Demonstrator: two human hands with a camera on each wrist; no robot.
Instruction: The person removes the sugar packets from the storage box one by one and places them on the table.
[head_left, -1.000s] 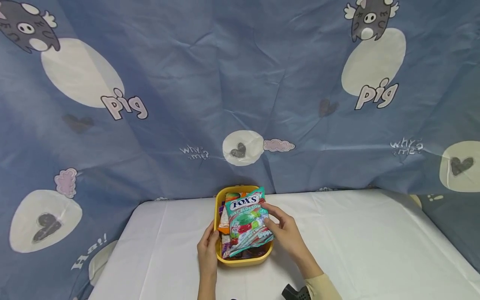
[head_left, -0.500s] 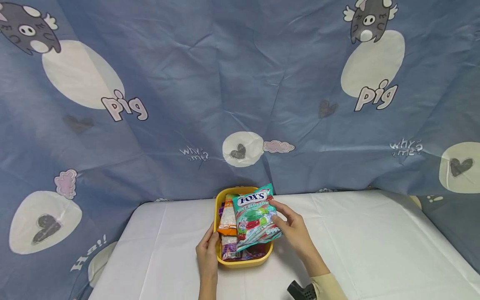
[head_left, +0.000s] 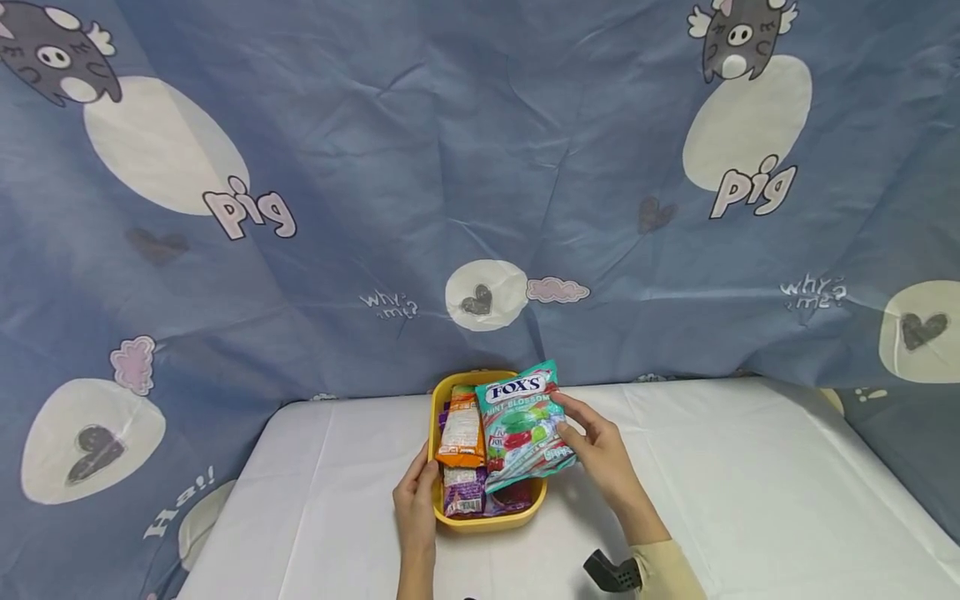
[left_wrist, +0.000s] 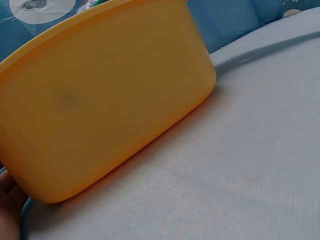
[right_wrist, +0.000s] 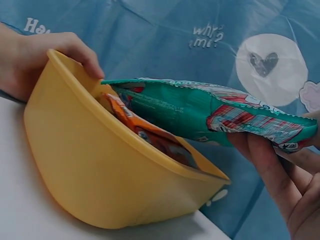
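Observation:
My right hand [head_left: 609,454] pinches the right edge of a teal FOX'S candy bag [head_left: 517,429], thumb on its front face. In the right wrist view the bag [right_wrist: 172,107] tilts above the bin's opening, with fingers [right_wrist: 272,170] beneath it. A yellow plastic bin [head_left: 491,526] stands on the table, and my left hand [head_left: 414,508] holds its left side; the right wrist view shows that hand [right_wrist: 50,60] gripping over the rim. Inside the bin lie an orange-and-white snack packet [head_left: 461,433] and a purple packet [head_left: 464,493]. The bag hides part of the contents.
A white cloth [head_left: 735,483] covers the table. Right behind the bin hangs a blue pig-print curtain [head_left: 337,208]. A black device [head_left: 611,572] sits at the right wrist beside a beige sleeve [head_left: 666,571].
My right hand has moved the candy bag rightward and slightly up, uncovering more of the orange and purple packets. The left hand and the bin have stayed in place.

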